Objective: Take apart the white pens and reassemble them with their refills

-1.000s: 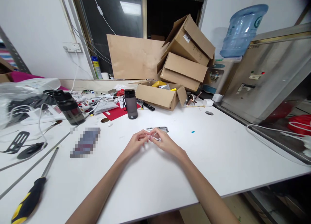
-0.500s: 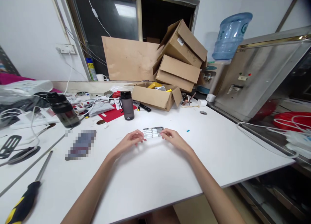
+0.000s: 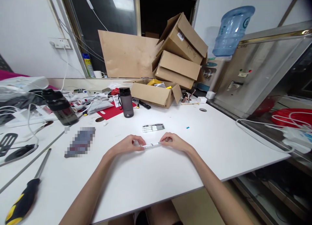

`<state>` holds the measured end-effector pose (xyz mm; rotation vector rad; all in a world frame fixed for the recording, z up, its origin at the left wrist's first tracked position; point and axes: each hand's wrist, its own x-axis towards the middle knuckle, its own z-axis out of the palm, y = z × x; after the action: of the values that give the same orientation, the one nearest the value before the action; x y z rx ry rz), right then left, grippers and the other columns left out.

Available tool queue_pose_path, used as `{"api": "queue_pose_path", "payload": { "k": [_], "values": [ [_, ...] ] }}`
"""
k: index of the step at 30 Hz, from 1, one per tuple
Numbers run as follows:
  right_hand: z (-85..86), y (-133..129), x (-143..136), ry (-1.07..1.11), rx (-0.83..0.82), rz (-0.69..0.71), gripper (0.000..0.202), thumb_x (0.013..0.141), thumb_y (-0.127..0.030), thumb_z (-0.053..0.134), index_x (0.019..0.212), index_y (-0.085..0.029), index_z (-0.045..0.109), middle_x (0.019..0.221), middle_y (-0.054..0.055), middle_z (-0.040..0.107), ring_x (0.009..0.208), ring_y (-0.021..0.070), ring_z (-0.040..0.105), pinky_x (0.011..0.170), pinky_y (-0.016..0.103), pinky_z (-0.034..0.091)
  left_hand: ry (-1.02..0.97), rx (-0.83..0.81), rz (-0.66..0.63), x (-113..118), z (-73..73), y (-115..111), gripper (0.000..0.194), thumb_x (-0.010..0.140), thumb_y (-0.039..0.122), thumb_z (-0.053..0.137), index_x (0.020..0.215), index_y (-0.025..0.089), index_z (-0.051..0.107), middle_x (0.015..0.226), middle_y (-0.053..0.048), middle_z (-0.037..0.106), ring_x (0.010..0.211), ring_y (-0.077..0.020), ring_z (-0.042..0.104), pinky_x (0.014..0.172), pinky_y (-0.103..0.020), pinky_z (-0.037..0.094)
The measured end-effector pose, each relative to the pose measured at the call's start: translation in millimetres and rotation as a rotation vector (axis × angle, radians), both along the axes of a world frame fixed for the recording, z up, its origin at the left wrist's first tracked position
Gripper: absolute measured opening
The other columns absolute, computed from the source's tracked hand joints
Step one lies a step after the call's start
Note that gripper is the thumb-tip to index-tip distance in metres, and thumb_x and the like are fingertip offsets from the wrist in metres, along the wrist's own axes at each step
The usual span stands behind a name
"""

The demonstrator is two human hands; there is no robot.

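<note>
One white pen (image 3: 152,145) lies crosswise between my two hands, a little above or on the white table (image 3: 151,176). My left hand (image 3: 130,143) is closed on the pen's left end. The fingers of my right hand (image 3: 172,141) pinch its grey right end. Just beyond my hands, several white and grey pens (image 3: 153,127) lie side by side in a row on the table.
A dark bottle (image 3: 126,102) and an open cardboard box (image 3: 156,93) stand behind the pens. At the left are a larger black bottle (image 3: 60,108), a blurred-out object (image 3: 80,142) and a screwdriver (image 3: 26,195). A small blue piece (image 3: 187,127) lies to the right.
Both hands have moved back toward the near table edge, with one pen drawn away from the row. The other pens now lie apart from my hands. The view has shifted slightly.
</note>
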<state>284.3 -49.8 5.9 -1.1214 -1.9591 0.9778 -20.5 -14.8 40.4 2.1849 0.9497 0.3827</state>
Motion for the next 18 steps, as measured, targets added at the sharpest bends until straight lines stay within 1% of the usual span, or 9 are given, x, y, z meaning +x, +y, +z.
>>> {"api": "queue_pose_path", "payload": {
  "k": [4,7,13,16,18],
  "values": [
    [3.1,-5,-3,-0.045,0.015,-0.013,0.015,0.086,-0.032,0.069,0.095,-0.023,0.078,0.101,0.005,0.07,0.098,0.0205,0.063,0.09,0.032,0.049,0.002,0.007,0.002,1,-2.9,-1,0.027,0.075,0.044,0.073,0.094,0.026,0.08,0.098,-0.002,0.075,0.09,-0.0221,0.064,0.073,-0.029,0.044],
    [4.9,-7,-3,-0.059,0.014,0.004,0.014,0.086,-0.03,0.069,0.095,-0.024,0.077,0.103,0.005,0.069,0.101,0.0211,0.063,0.093,0.033,0.049,0.025,0.018,-0.015,2,-4.2,-2,0.026,0.075,0.041,0.073,0.095,0.026,0.079,0.098,-0.002,0.074,0.09,-0.0218,0.062,0.075,-0.029,0.044],
    [2.7,-6,0,-0.092,0.008,0.023,0.014,0.085,-0.028,0.068,0.096,-0.026,0.077,0.104,0.004,0.066,0.104,0.0207,0.062,0.096,0.033,0.047,0.046,0.013,-0.04,3,-8.5,-1,0.024,0.075,0.036,0.073,0.097,0.027,0.078,0.1,-0.002,0.073,0.093,-0.0217,0.06,0.077,-0.029,0.044],
    [1.9,-4,2,-0.113,0.015,0.047,0.015,0.085,-0.031,0.069,0.097,-0.028,0.078,0.104,0.003,0.066,0.106,0.0214,0.06,0.097,0.032,0.045,0.052,0.016,-0.036,3,-10.7,0,0.025,0.075,0.037,0.074,0.097,0.026,0.078,0.1,-0.002,0.073,0.093,-0.0219,0.059,0.077,-0.029,0.044],
    [0.6,-2,1,-0.089,-0.008,0.053,0.017,0.086,-0.035,0.068,0.097,-0.027,0.077,0.104,0.004,0.067,0.104,0.0216,0.06,0.094,0.032,0.045,0.052,0.015,-0.038,3,-11.1,0,0.026,0.075,0.037,0.074,0.097,0.026,0.078,0.101,-0.002,0.072,0.094,-0.022,0.059,0.078,-0.029,0.044]
  ]
}}
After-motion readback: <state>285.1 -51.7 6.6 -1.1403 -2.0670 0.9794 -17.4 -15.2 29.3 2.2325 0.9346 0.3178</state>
